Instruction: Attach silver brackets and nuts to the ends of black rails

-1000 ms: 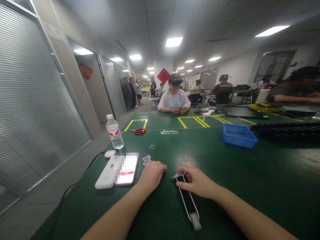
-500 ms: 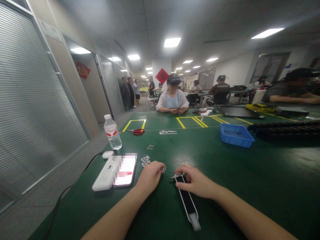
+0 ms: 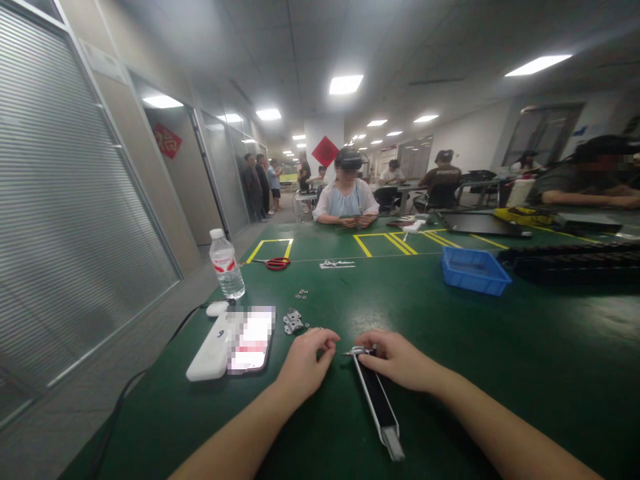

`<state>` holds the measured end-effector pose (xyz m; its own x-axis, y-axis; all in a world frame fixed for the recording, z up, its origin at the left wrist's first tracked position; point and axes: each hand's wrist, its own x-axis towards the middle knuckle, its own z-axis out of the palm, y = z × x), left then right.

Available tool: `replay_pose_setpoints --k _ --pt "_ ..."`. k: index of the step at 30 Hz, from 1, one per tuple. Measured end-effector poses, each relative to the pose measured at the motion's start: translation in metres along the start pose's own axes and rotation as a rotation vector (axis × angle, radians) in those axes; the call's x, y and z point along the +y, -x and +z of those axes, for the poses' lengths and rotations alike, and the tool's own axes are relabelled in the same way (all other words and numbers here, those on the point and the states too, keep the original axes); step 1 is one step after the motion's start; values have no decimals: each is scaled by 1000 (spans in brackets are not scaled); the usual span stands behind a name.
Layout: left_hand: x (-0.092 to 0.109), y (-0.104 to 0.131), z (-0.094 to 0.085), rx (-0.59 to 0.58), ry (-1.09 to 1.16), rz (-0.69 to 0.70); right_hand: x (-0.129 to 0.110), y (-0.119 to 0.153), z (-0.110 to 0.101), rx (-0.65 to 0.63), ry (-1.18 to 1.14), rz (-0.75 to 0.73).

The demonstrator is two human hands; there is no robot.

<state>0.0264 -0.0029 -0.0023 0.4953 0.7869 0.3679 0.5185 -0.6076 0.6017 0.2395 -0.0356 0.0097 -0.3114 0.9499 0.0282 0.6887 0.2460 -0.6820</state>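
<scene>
My right hand (image 3: 397,360) grips the upper end of a long, narrow black piece with a white metal rim (image 3: 376,393), which lies slanted on the table. A thin metal pin or screw (image 3: 349,353) pokes out of its upper left end. Just to the left, my left hand (image 3: 307,363) rests low over the table with fingers curled and thumb near the fingertips. Whatever the fingertips pinch, if anything, is hidden. Beyond that hand lie several silver metal brackets (image 3: 293,321) and a small ring (image 3: 307,325). Farther off are several small washers (image 3: 301,294).
On the left are a phone (image 3: 253,340), a white power bank (image 3: 210,347) and a water bottle (image 3: 227,265). Red-handled scissors (image 3: 277,264) and thin metal strips (image 3: 337,265) lie farther back. A blue bin (image 3: 475,270) stands right. A person (image 3: 346,193) sits opposite.
My left hand has shifted slightly right and down, its fingertips now covering the spot where small rings showed. The right hand keeps its grip on the long piece, almost unmoved.
</scene>
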Motion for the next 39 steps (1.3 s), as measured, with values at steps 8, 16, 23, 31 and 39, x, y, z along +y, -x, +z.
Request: replay_pose_setpoints --k 8,16,23,31,39 --pt "4 2 7 -22 -8 23 1 -1 4 -25 -96 2" --pt "7 3 7 -32 12 23 4 -2 4 -30 -125 -18" --pt "5 2 9 -26 28 28 2 -1 4 -36 -132 -7" --pt "6 2 8 -36 2 29 1 -1 3 -38 -128 9" --pt "5 1 9 -39 14 27 1 -1 4 -41 -159 5"
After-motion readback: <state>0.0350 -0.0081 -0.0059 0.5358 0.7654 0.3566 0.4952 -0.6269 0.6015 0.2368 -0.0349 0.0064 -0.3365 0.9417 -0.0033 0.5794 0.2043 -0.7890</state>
